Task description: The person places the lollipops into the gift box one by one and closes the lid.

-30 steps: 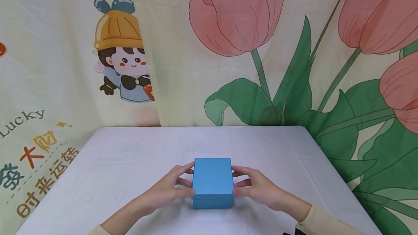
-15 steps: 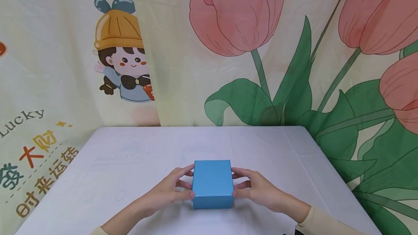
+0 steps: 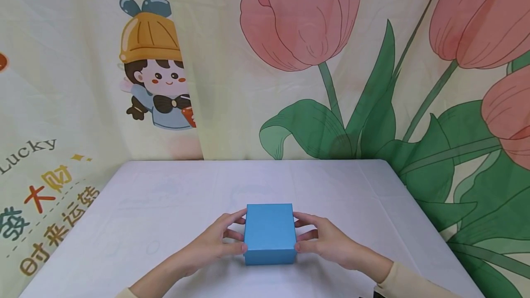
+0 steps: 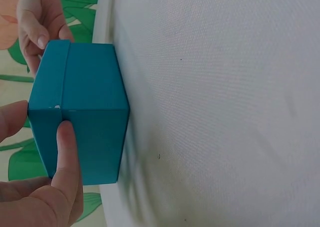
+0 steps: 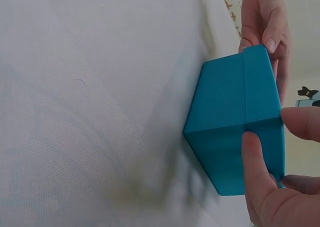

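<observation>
A blue box stands on the white table, and its blue lid covers the top. Both wrist views show a seam between lid and box body. On the left side, my left hand holds the lid, thumb near the front corner and fingers farther back. My right hand mirrors it on the right side. In the right wrist view, one of its fingertips touches the box right by the seam. Whatever the box contains is hidden.
The white-covered table spreads around the box. Behind it hangs a backdrop printed with tulips, a cartoon figure and lettering. Cream sleeves show at the lower edge.
The lid has come down a little over the box, and both hands have lowered slightly with it. Over the last half second there is barely any movement.
</observation>
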Available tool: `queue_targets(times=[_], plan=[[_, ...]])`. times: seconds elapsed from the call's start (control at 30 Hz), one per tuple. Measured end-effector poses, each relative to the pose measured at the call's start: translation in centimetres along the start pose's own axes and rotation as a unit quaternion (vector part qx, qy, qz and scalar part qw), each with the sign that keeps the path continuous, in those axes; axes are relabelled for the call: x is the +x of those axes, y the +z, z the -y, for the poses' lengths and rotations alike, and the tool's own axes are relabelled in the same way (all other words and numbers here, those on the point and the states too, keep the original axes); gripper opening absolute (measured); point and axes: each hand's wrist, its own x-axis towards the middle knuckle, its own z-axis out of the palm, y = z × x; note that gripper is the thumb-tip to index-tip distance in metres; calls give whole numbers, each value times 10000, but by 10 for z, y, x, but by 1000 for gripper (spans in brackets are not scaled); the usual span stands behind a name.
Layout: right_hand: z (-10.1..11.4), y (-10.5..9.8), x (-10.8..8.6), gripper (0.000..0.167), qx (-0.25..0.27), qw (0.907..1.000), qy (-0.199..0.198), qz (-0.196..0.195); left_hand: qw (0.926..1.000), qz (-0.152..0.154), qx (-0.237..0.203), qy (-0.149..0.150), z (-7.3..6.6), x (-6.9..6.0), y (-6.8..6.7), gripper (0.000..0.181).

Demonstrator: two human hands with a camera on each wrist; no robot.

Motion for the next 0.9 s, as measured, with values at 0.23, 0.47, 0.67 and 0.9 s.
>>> queue_targets(times=[0.23,0.47,0.67,0.9], plan=[[0,1,1,82,-67,10000,66,-9,10000,5,-33,-39,2,2,1,92],[-1,1,2,82,-107,9999,73,23,10000,-24,-8,-17,4,2,1,92],[-2,2,3,82,-120,9999,85,31,10000,-12,-6,-3,5,2,2,91],[-5,2,3,82,-118,9999,80,38,10000,-19,4,22,7,3,3,92]])
